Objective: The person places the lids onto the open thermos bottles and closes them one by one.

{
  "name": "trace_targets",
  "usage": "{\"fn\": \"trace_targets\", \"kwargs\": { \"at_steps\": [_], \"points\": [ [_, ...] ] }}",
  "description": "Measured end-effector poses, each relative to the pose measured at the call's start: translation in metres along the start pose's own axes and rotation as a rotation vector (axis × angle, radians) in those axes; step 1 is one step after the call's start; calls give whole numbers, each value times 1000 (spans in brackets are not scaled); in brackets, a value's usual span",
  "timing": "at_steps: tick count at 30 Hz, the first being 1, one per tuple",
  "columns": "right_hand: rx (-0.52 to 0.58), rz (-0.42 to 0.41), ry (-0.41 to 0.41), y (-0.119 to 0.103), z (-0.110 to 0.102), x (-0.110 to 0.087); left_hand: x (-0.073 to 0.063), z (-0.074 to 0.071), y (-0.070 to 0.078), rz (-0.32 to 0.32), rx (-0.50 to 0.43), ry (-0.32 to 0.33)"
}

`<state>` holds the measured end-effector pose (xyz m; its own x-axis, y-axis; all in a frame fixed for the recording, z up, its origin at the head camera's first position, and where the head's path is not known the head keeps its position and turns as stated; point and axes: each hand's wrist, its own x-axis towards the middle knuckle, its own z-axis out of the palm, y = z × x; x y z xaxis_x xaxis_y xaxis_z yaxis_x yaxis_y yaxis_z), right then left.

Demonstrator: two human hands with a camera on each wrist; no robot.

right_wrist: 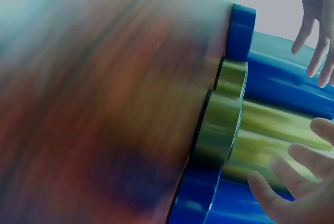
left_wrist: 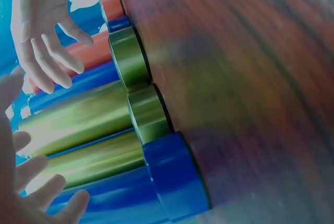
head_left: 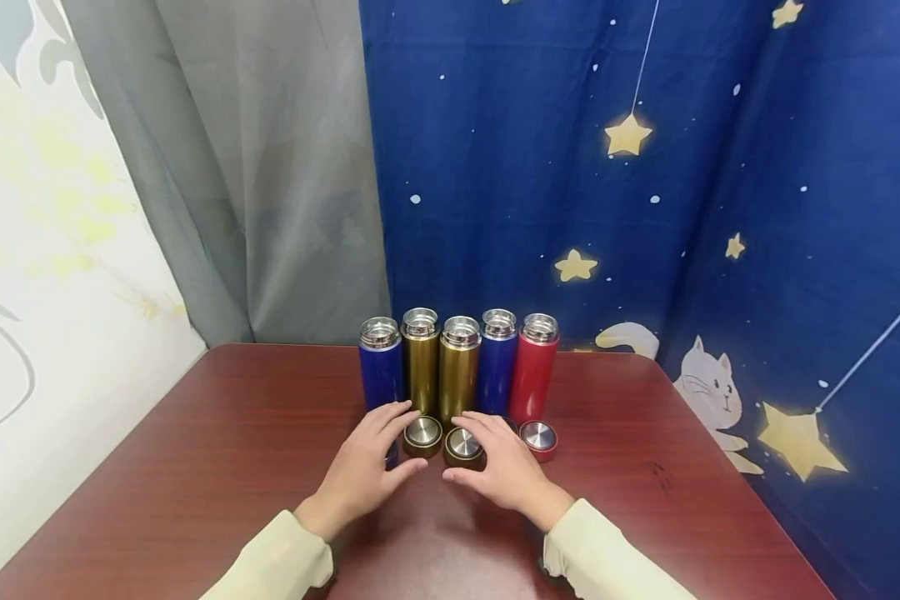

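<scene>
Uncapped thermos bottles stand upright in a close row: a blue bottle (head_left: pixel 381 367) at left, two gold bottles (head_left: pixel 422 367) in the middle, then another blue bottle (head_left: pixel 497 371) and a red bottle (head_left: pixel 537 375). Before each one a matching lid lies on the table, including two gold lids (head_left: pixel 423 432) and a red lid (head_left: pixel 539 440). My left hand (head_left: pixel 367 462), fingers spread, hovers over the left blue lid (left_wrist: pixel 177 177), mostly covering it in the head view. Over the right gold lid (head_left: pixel 465 446) hangs my right hand (head_left: pixel 506 467), fingers relaxed, hiding most of the right blue lid (right_wrist: pixel 195 195). Both hands hold nothing.
The reddish-brown wooden table (head_left: pixel 270 450) extends to both sides of the bottles and towards me. Behind its far edge hang a grey curtain (head_left: pixel 300 167) and a blue star-patterned curtain (head_left: pixel 495 150). A pale patterned surface (head_left: pixel 52 292) borders the left.
</scene>
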<state>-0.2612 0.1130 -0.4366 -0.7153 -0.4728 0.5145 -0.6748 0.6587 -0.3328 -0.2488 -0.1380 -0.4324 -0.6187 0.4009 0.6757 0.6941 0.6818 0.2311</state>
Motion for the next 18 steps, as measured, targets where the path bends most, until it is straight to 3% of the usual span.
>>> {"fn": "trace_targets", "kwargs": {
  "at_steps": [11,18],
  "points": [
    [122,27,58,-12,18,15,1,0,-18,-92,-165,219],
    [185,58,50,-20,24,21,1,4,-27,-202,-233,328]
  ]
}}
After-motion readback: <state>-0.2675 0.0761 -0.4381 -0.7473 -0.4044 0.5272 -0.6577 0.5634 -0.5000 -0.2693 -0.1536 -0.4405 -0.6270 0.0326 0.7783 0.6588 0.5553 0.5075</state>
